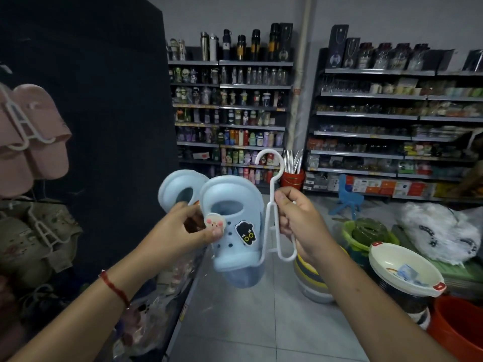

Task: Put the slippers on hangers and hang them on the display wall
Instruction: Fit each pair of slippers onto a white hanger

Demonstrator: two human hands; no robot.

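Two light blue slippers are held up in front of me. The nearer slipper (232,231), with a pink round charm and a black cat charm, sits on one arm of a white plastic hanger (273,205). The second blue slipper (177,192) is behind it to the left. My left hand (188,228) pinches the nearer slipper at the pink charm. My right hand (298,220) grips the hanger's stem below its hook; the hanger's other loop hangs bare below that hand. The dark display wall (104,100) stands at the left.
Pink slippers (31,137) and beige slippers (34,236) hang on white hangers on the display wall at left. Shelves of bottles (230,113) and goods fill the back. Stacked basins (402,270), an orange bucket (460,327) and a blue stool (347,197) stand on the floor at right.
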